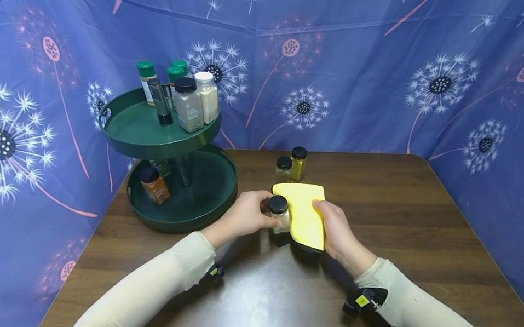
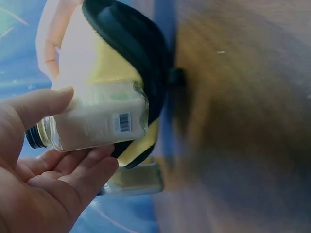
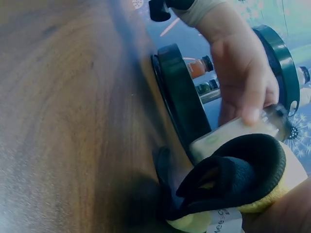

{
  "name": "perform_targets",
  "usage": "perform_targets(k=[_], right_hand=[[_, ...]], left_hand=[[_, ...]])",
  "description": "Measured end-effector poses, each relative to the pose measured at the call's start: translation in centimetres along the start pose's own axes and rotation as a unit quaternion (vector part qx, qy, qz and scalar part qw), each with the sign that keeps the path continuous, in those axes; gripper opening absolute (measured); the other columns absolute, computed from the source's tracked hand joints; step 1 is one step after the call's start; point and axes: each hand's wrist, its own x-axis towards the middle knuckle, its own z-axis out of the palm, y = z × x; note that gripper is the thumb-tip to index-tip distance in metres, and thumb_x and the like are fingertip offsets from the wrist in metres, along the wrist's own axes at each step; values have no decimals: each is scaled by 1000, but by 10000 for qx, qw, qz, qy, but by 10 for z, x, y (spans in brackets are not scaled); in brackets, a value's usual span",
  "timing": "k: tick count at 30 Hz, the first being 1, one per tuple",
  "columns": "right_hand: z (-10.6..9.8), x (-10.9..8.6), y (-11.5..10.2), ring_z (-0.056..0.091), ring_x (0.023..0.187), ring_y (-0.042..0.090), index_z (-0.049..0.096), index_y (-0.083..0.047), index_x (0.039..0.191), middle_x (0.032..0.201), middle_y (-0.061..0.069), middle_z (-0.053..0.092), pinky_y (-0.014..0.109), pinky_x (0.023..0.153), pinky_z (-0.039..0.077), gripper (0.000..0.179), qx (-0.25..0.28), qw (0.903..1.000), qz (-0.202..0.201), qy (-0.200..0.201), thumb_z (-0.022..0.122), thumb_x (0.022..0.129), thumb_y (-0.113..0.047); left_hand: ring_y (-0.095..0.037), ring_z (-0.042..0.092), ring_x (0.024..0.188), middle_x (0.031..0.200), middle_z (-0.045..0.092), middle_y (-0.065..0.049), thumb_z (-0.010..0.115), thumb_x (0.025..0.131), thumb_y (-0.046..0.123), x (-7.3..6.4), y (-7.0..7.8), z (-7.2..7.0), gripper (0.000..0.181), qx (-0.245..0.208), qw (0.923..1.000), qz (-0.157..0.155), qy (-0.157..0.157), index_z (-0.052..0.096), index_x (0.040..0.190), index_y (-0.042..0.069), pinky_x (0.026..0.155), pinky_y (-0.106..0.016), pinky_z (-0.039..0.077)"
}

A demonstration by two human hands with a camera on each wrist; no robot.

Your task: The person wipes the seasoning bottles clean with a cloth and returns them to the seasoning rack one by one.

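My left hand [image 1: 247,213] grips a small clear spice jar [image 1: 282,221] with a black lid, its thumb on one side and fingers on the other. In the left wrist view the jar [image 2: 99,119] shows pale contents and a barcode label. My right hand [image 1: 339,229] holds a yellow cloth [image 1: 305,214] with a dark edging, thumb over its near face. The cloth is up against the jar's right side. From the right wrist, the folded cloth [image 3: 233,179] shows its dark underside and a white tag, with the jar [image 3: 226,138] just beyond it.
A two-tier dark green turntable rack [image 1: 184,218] stands at the back left. Several jars are on its upper tier; an orange-filled jar [image 1: 154,186] is on the lower. Two black-lidded jars, one yellowish [image 1: 298,164], one paler [image 1: 283,169], stand behind the cloth. Patterned blue fabric [image 1: 353,63] hangs around the wooden table [image 1: 399,223].
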Motion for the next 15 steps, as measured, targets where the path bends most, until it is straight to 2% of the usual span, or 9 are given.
perform_targets(k=[6,10,12,15], right_hand=[[6,-4,-3,65,78,16,58,-3,113,88,3,65,32,67,55,25,-180,9986,-498,-59,46,103,-22],[12,-4,-5,63,79,16,57,-4,116,90,3,63,30,69,54,27,-309,9969,-726,-49,44,104,-23],[13,-2,-7,63,83,16,56,-6,117,95,2,63,29,71,54,28,-186,9981,-579,3,43,104,-27],[14,2,-11,64,98,16,52,-11,126,111,1,62,30,84,55,35,458,9984,206,-260,41,104,-36]], left_hand=[[-10,71,93,102,74,4,92,76,23,-9,17,-19,46,-766,9962,222,356,70,115,12,86,-30,58],[-10,72,92,103,75,1,91,78,19,-12,25,-18,44,-1060,9916,467,577,70,116,11,84,-30,58],[-10,72,95,107,74,0,89,80,20,-13,26,-14,44,-1051,9908,603,599,69,118,9,85,-30,58],[-10,71,100,113,73,1,88,82,20,-14,27,-10,46,-1075,9897,694,636,68,122,11,90,-32,58]])
